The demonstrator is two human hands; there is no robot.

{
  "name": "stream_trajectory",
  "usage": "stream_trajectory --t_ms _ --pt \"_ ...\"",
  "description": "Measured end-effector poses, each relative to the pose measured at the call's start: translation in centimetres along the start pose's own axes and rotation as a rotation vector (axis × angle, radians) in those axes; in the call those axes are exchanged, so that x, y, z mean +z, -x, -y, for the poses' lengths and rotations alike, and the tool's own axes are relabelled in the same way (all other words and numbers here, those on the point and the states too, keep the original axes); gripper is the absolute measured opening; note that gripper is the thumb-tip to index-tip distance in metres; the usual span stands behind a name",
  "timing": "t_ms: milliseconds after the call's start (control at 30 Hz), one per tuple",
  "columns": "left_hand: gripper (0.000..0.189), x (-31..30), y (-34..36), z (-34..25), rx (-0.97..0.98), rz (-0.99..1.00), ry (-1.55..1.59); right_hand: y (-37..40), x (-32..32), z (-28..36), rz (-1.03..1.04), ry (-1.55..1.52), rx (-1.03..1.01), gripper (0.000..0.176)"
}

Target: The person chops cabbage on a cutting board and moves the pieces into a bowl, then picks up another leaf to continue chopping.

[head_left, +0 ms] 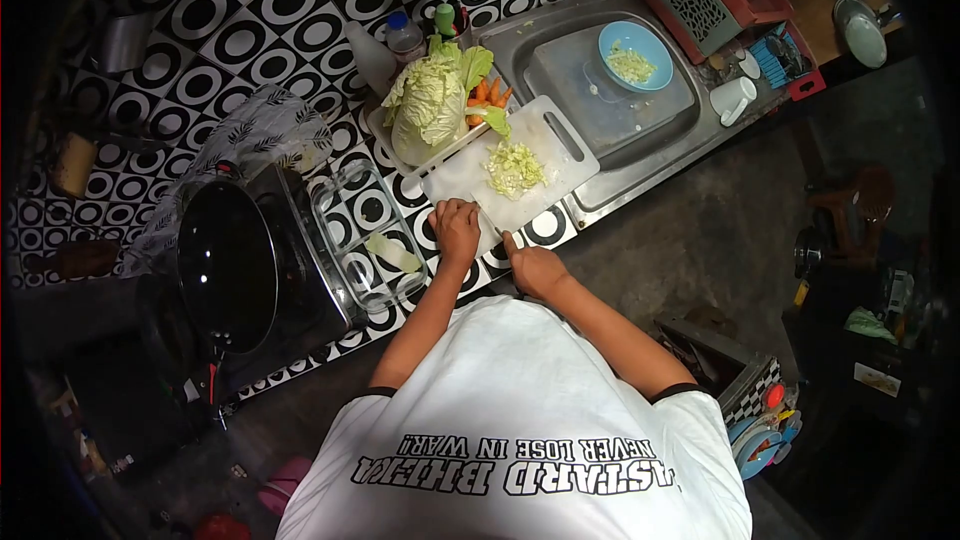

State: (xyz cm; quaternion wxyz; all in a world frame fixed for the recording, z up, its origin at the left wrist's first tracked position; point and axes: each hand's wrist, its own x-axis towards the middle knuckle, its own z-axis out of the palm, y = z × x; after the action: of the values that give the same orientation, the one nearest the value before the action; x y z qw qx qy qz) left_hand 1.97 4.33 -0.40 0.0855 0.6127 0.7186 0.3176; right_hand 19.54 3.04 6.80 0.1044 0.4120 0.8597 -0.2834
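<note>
A white cutting board (550,140) lies on the counter beside the sink, with a pile of chopped cabbage (515,169) on its middle. My left hand (457,227) rests on the board's near edge with its fingers curled down; what lies under it is hidden. My right hand (535,266) is just off the board's near corner, closed around what looks like a knife (499,235) whose thin blade points toward my left hand. A head of napa cabbage (432,100) and carrots (490,92) sit in a white tray behind the board.
A blue bowl (635,55) of chopped cabbage stands in the steel sink (690,130). A glass dish (350,210) holding a cabbage piece (393,252) sits left of the board. Further left a black pan (225,265) rests on a stove. Bottles (405,35) stand at the back.
</note>
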Motion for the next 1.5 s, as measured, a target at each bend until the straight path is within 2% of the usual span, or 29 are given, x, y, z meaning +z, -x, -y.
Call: stream_trajectory --t_ms 433,733,1033,1100,1500 --pt "0.011 0.1 0.1 -0.1 0.006 -0.019 -0.002 0.1 5.5 -2.5 -0.127 -0.044 -0.044 0.075" --pt "0.010 0.3 0.2 0.0 0.002 -0.033 0.018 -0.6 5.5 -2.1 -0.059 -0.035 0.017 0.070" --pt "0.008 0.0 0.1 -0.1 0.016 -0.034 0.008 -1.4 4.9 -1.5 -0.063 -0.049 0.033 0.072" --pt "0.008 -0.1 0.1 0.0 0.021 -0.031 0.013 -2.0 5.3 -1.4 -0.136 -0.085 0.042 0.078" --pt "0.009 0.0 -0.1 0.4 0.037 -0.011 0.021 -3.7 4.8 -0.6 -0.135 -0.033 0.075 0.072"
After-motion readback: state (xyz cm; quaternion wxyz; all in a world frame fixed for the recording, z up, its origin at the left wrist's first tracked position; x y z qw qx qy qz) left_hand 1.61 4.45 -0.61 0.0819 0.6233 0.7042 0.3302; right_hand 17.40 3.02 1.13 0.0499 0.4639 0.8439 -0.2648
